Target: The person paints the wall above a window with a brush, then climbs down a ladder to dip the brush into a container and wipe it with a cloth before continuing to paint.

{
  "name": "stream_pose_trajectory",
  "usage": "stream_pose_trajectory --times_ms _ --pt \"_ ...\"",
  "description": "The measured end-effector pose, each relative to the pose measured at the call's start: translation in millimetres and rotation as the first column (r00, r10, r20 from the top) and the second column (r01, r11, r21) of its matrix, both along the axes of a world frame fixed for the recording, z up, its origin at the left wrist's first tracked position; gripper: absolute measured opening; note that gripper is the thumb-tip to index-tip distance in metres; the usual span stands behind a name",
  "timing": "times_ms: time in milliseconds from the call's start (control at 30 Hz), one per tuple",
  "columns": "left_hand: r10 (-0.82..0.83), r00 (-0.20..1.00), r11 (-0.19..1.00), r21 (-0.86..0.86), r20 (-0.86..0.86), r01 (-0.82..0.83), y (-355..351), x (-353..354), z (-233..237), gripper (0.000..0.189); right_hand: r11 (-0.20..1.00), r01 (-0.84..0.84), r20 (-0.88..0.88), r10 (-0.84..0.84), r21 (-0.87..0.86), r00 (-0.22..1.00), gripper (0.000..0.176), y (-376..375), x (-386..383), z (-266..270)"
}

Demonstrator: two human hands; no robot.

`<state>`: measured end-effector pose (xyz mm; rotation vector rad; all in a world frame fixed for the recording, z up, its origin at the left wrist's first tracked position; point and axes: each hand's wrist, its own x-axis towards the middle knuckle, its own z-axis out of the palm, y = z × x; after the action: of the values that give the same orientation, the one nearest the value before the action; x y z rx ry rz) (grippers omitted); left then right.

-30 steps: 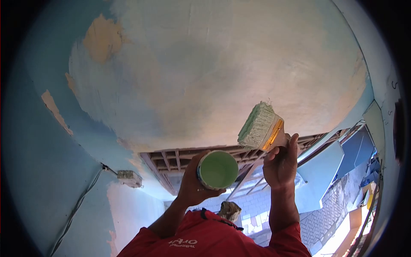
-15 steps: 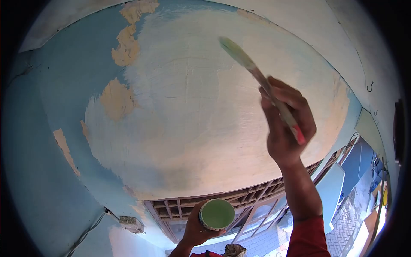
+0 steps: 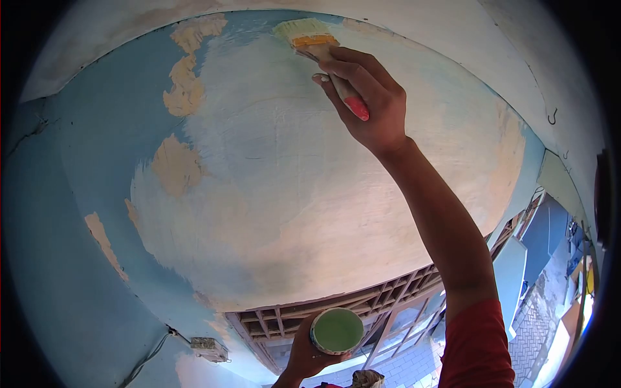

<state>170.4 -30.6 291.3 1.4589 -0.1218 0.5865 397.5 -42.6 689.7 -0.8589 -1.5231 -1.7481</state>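
My right hand (image 3: 372,97) grips a flat paintbrush (image 3: 317,46) by its red-tipped handle, arm stretched up. Pale green paint coats the bristles, which lie against the upper part of the wall (image 3: 291,136), close to the ceiling line. This wall is blue, with a whitish coat over its middle and beige patches on the left. Low in the view, my left hand (image 3: 307,352) is wrapped round a small tub of light green paint (image 3: 337,330), its open top facing me.
Below the painted wall runs a wooden lattice window frame (image 3: 284,321). A box with a cable (image 3: 210,349) is fixed at lower left. Hooks (image 3: 552,116) hang from the ceiling at right. Paved ground (image 3: 530,326) and leaning boards (image 3: 511,278) show at lower right.
My right hand has moved up and left, bringing the brush from in front of the wall to its upper edge. The brush's broad face now shows. My left hand still holds the tub.
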Motion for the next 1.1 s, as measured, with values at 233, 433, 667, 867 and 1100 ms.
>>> stream_pose_trajectory --times_ms 233,433,667,867,1100 --pt "0.0 1.0 1.0 -0.027 -0.007 0.0 1 1 -1 0.109 0.999 0.008 -0.012 -0.008 0.035 1.0 0.032 -4 12 3" --pt "-0.014 1.0 1.0 0.003 -0.021 0.014 -1 2 1 0.11 0.998 0.037 -0.067 -0.034 0.053 0.997 0.026 -11 13 0" --pt "-0.01 1.0 1.0 -0.01 -0.021 0.01 -4 1 3 0.11 0.994 0.047 -0.094 -0.038 0.095 0.995 0.025 -18 21 0" --pt "-0.01 1.0 1.0 0.007 -0.018 0.01 -5 -1 7 0.11 0.99 0.087 -0.158 -0.069 0.11 0.985 0.025 -28 24 -3" --pt "0.001 0.999 1.0 0.017 -0.053 0.0 -6 -3 4 0.109 0.982 0.14 -0.185 -0.114 0.13 0.976 0.025 -39 30 -6"
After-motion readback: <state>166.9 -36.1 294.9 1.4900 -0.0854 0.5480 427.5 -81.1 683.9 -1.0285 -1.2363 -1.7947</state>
